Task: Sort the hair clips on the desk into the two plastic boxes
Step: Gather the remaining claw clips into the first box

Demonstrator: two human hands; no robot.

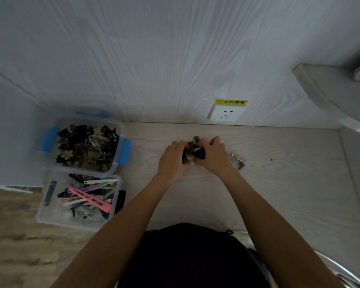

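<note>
Desk: pale wood-grain desk (pixel 258 183) backed by white panelled wall.
Hands: dark claw clips (pixel 193 151) are gripped by left hand (pixel 173 161) and right hand (pixel 213 157), fingers curled round them.

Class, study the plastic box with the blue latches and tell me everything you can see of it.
The box with the blue latches is a clear, lidless plastic tub with a blue clasp on each short side. It stands upright at the desk's far left, by the wall, touching or nearly touching a second clear box on its near side. It is heaped with mostly dark and brown claw-type hair clips, plus a few metal ones. Neither hand touches it.
</note>
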